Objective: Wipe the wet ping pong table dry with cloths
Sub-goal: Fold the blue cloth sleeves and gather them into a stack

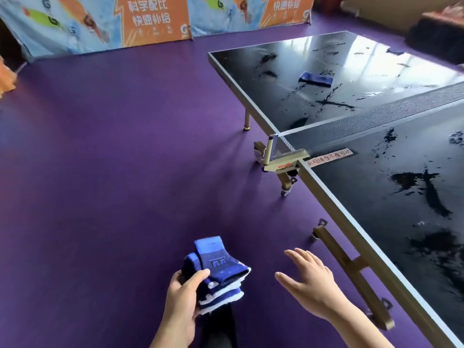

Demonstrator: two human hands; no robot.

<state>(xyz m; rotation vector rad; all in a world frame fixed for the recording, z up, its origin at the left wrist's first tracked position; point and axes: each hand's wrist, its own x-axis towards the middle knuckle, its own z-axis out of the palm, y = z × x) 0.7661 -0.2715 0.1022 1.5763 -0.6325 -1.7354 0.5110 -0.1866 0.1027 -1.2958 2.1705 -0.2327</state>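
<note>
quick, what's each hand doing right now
Left hand: grips a stack of folded blue cloths.
Right hand: open, holding nothing.

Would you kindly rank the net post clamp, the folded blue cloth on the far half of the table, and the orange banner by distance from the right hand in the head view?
From the right hand, open beside the table's near edge:
1. Net post clamp, ahead at the table's side edge.
2. Folded blue cloth, beyond the net on the wet far half.
3. Orange banner, against the back wall, across the purple floor.

wet black table [351, 101], folded blue cloths [218, 275]
</note>
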